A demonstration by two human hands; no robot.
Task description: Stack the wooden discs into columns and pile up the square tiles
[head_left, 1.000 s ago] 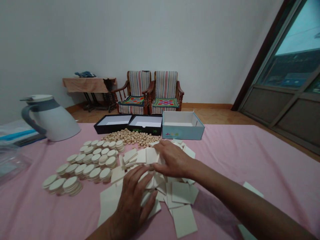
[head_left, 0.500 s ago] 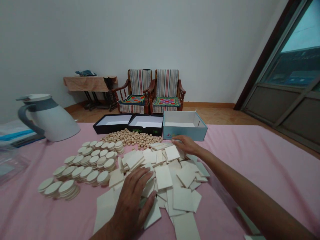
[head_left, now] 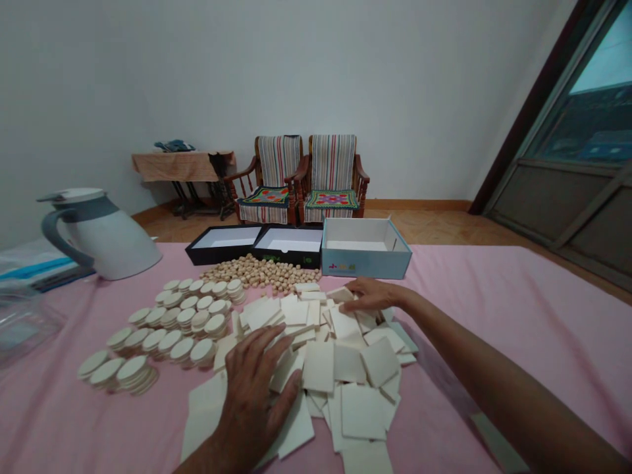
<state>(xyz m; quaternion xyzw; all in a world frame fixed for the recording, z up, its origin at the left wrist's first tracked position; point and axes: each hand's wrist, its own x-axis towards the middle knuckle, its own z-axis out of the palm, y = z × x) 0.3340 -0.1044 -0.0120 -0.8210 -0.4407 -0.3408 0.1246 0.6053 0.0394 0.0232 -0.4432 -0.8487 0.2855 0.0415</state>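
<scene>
A loose pile of pale square wooden tiles [head_left: 318, 365] covers the middle of the pink cloth. My left hand [head_left: 257, 382] lies over the near left side of the pile, its fingers stretched out and the thumb apart, touching tiles. At the far right of the pile, my right hand [head_left: 374, 294] reaches in with fingers and thumb spread on the tiles; one tile [head_left: 340, 294] shows between them, and whether it is gripped is not clear. Left of the pile stand rows of stacked round wooden discs [head_left: 186, 317]. Behind it are many small wooden beads [head_left: 266, 273].
Two black-rimmed trays [head_left: 224, 255] and an open light-blue box [head_left: 368, 266] stand along the back. A white and grey jug [head_left: 123, 240] and a clear plastic container [head_left: 27, 322] are at the left. Another pale tile [head_left: 496, 438] lies near the front right, beside my forearm.
My right hand has shifted slightly nearer and rightward, off the box front and onto the tiles. Some tiles in the pile have slid. My left hand has moved a little left.
</scene>
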